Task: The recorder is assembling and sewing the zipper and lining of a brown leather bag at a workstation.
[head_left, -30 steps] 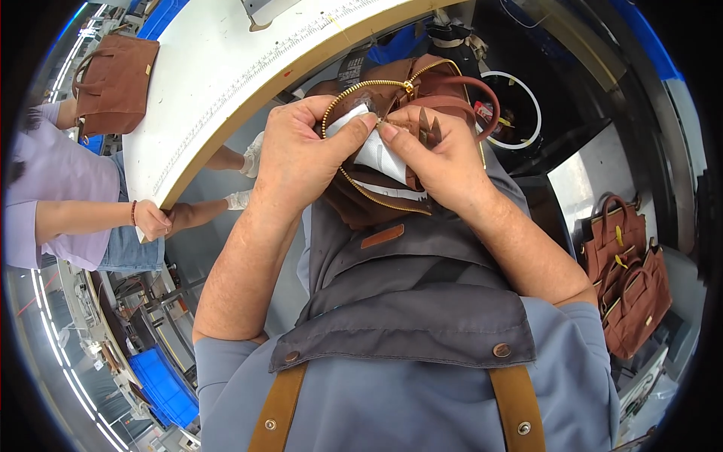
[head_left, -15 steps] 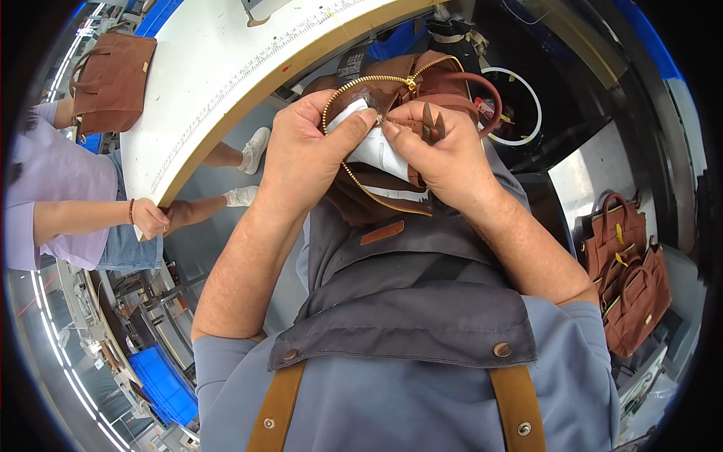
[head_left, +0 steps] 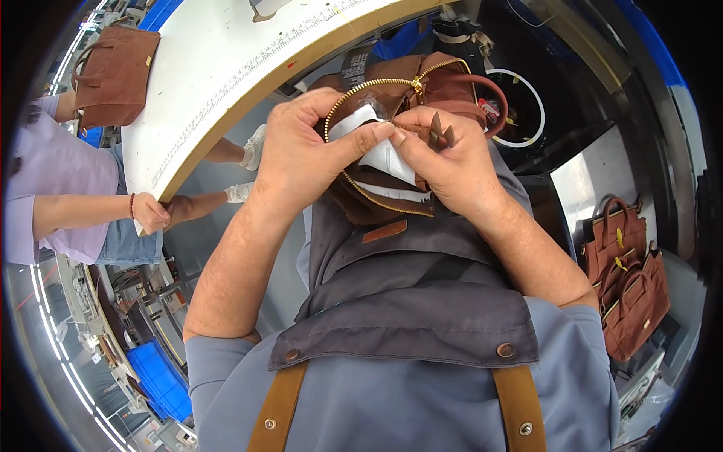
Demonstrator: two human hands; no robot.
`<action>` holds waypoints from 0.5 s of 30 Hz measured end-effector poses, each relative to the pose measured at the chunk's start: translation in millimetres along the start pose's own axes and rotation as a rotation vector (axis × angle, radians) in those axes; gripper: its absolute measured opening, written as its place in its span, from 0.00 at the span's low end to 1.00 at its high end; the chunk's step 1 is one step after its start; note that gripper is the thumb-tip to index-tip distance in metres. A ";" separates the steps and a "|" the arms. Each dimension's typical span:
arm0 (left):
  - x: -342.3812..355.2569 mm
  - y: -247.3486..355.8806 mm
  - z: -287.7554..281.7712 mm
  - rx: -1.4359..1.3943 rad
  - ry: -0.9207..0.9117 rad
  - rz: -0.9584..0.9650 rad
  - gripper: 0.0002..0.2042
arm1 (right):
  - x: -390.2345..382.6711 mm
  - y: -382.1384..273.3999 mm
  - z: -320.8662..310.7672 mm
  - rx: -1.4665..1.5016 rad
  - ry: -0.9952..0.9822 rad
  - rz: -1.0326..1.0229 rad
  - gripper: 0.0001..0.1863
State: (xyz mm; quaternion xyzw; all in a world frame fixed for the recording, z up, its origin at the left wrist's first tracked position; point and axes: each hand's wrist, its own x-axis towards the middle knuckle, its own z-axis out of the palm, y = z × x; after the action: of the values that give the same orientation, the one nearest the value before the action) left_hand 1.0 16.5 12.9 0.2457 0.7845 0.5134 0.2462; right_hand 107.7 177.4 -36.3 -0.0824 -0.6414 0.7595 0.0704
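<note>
A brown bag [head_left: 452, 98] lies on my lap, its curved gold zipper [head_left: 376, 82] open around white material [head_left: 388, 162] and brown lining. My left hand [head_left: 309, 143] is pinched at the top edge of that material, thumb stretched across to the middle. My right hand [head_left: 448, 162] pinches at the same spot, thumb against my left thumb tip, while pointed metal snips [head_left: 440, 134] stick up from within its curled fingers. Whatever small part lies between my fingertips is hidden. A grey apron [head_left: 407, 324] covers my lap and front.
A white table [head_left: 203, 53] curves along the left, holding a brown handbag [head_left: 113, 79]. A co-worker [head_left: 75, 173] grips its edge. At the right stand more brown bags [head_left: 633, 294]. A round white-rimmed bin [head_left: 520, 139] is behind my right hand; a blue crate [head_left: 158, 380] is lower left.
My left thumb has moved right, across the white material, to where my right thumb is. Both hands have shifted only slightly; the snips remain in my right hand.
</note>
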 end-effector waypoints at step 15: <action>-5.7 -15.0 13.4 -0.671 -0.052 -0.147 0.10 | -3.8 1.8 1.0 -0.099 -0.004 -0.133 0.07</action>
State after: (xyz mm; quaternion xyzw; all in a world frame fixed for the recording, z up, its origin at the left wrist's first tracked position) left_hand 11.8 16.8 -5.0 0.1067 0.5810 0.7173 0.3695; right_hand 111.2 175.3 -37.7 -0.0415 -0.6823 0.7208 0.1151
